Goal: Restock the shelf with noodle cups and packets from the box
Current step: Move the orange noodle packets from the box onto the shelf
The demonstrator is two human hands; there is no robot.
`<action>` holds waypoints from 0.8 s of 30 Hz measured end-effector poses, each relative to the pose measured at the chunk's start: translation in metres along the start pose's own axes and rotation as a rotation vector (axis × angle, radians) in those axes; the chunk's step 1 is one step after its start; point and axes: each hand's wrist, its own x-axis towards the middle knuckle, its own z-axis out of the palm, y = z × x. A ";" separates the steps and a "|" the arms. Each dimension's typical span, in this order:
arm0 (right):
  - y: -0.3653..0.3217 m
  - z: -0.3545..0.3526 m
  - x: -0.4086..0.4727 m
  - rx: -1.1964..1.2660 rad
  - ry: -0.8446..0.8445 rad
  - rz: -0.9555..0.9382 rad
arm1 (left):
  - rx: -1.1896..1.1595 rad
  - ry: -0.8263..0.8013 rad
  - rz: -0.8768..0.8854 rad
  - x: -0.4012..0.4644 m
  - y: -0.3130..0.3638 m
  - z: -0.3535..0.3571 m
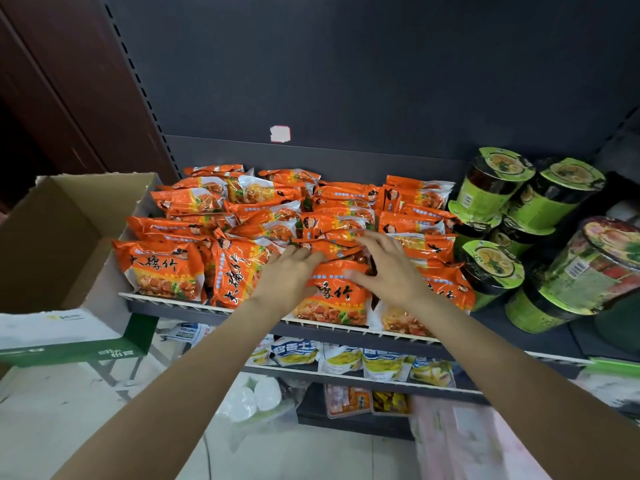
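Fingers of left hand (289, 271) and right hand (388, 268) are spread flat on an orange noodle packet (334, 296) at the shelf (242, 311) near edge.

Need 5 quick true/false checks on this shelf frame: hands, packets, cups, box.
1. Both hands rest on the orange noodle packets. True: the left hand and right hand lie on packets near the shelf's front.
2. The green noodle cups stand left of the packets. False: they are on the right.
3. The cardboard box sits at the left end of the shelf, flaps open. True.
4. The right hand holds a cup. False: its fingers are spread over packets.
5. The lower shelf holds more orange packets. False: its bags are white, blue and yellow.
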 end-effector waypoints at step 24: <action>-0.001 -0.012 0.029 -0.003 -0.128 0.100 | 0.163 0.181 0.138 0.003 -0.007 0.033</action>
